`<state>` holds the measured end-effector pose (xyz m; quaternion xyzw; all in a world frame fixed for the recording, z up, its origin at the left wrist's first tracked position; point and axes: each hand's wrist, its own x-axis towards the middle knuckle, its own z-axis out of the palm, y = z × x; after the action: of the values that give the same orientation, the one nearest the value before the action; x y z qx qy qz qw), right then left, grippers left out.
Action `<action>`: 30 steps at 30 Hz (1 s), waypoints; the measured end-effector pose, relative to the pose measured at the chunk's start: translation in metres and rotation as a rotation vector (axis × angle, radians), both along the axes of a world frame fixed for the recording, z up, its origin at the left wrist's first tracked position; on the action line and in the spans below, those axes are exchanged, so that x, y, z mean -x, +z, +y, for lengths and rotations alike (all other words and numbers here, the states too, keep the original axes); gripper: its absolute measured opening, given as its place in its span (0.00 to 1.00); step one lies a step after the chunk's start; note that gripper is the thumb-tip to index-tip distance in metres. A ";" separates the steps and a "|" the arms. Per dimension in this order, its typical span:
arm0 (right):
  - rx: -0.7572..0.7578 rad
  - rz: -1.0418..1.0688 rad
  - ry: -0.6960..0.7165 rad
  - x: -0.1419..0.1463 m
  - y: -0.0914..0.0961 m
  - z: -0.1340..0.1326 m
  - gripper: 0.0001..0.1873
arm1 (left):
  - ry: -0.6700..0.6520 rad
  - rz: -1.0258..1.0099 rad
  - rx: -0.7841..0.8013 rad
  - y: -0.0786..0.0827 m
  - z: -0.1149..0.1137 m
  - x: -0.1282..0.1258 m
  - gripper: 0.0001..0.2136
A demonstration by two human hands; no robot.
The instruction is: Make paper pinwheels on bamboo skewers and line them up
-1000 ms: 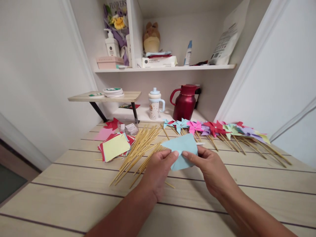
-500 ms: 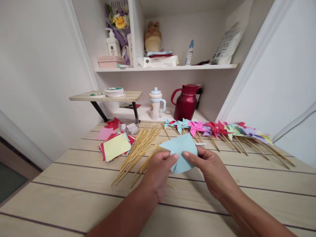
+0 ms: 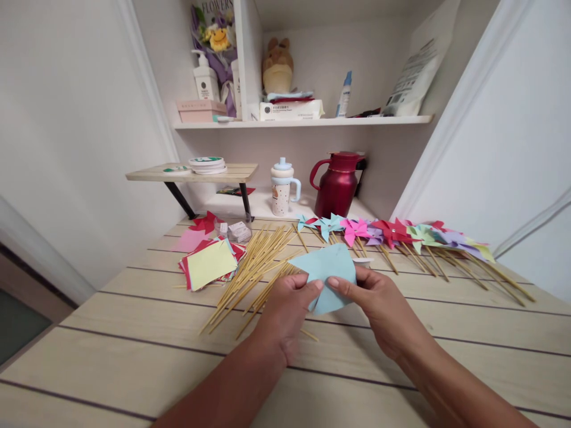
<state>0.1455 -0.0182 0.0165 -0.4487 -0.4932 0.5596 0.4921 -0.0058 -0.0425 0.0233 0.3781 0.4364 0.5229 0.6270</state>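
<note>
A light blue sheet of paper (image 3: 328, 267), cut and partly folded over, is held up between both hands above the table. My left hand (image 3: 292, 303) pinches its lower left part, thumb on top. On the right side my right hand (image 3: 372, 294) grips it, with the thumb pressed on the paper near its middle and the fingers behind. Just left of the hands lies a heap of thin wooden sticks (image 3: 254, 267). Beyond it is a stack of coloured paper squares (image 3: 212, 264), pale yellow on top. Finished paper pinwheels (image 3: 392, 232) on sticks lie in a row at the right.
A red thermos jug (image 3: 335, 187) and a lidded cup (image 3: 281, 193) stand at the back. A small raised shelf (image 3: 156, 172) with tape rolls (image 3: 207, 166) stands back left. Near it are a clear bag of small items (image 3: 238, 232) and a red paper pinwheel (image 3: 206, 222).
My right thumb has slid slightly left on the blue paper, and the paper's upper right edge now curls over more roundly. My left hand keeps its pinch.
</note>
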 end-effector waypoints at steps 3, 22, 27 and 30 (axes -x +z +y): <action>-0.003 -0.003 -0.027 0.000 0.000 -0.001 0.18 | -0.012 -0.018 0.006 0.001 -0.001 -0.001 0.09; 0.006 0.033 0.001 0.000 0.001 -0.001 0.16 | 0.015 -0.063 0.010 0.002 -0.001 0.001 0.13; 0.013 0.032 -0.012 0.001 0.002 -0.001 0.18 | -0.008 -0.096 0.012 0.002 -0.001 0.001 0.14; 0.007 0.048 -0.001 0.002 0.002 -0.001 0.18 | -0.006 -0.135 0.039 0.003 -0.001 0.000 0.15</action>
<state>0.1438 -0.0192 0.0183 -0.4371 -0.4789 0.5719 0.5025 -0.0055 -0.0432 0.0263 0.3312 0.4020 0.5366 0.6639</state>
